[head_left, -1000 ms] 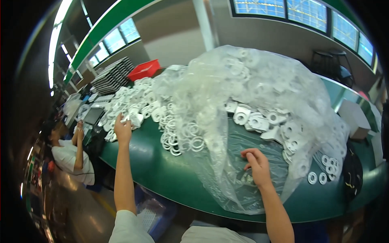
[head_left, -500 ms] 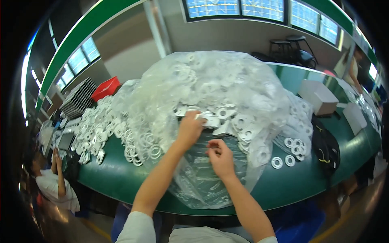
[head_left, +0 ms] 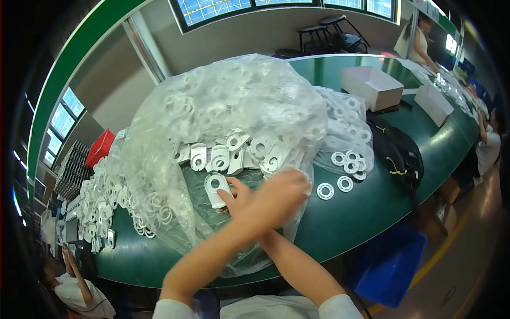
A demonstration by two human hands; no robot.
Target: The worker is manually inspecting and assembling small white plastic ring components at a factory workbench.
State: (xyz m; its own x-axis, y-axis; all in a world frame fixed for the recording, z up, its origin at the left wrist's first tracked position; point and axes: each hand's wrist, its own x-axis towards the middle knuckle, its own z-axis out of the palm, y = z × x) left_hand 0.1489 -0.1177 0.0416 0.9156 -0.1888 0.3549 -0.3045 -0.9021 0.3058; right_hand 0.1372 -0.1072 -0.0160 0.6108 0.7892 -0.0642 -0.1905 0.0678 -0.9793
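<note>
White plate, rounded at one end with a round hole through it. In the head view it's above the bag film over the near half of the worktop, between the near edge and the heap of similar plates under the clear plastic bag. Can't tell if it rests on the film or is lifted.

Your forearms cross. Your right hand comes out on the left side, thumb and finger pinching the plate's right edge, hole end toward the far edge. Your left hand is on the right, near the bag's right side, too blurred to tell open or closed, or whether it has anything. Hands apart.

Handling, my judgement: light, stiff, smooth plastic by the look, so may slip on the film. Thin rims could scuff or chip. Take it by the long straight sides, fingers clear of the hole. Plates in the heap overlap, so expect snagging.

White rings lie to the right of your left hand, toward the worktop's right end; black bag just beyond them. White box near the far edge, blue bin below the near edge.
</note>
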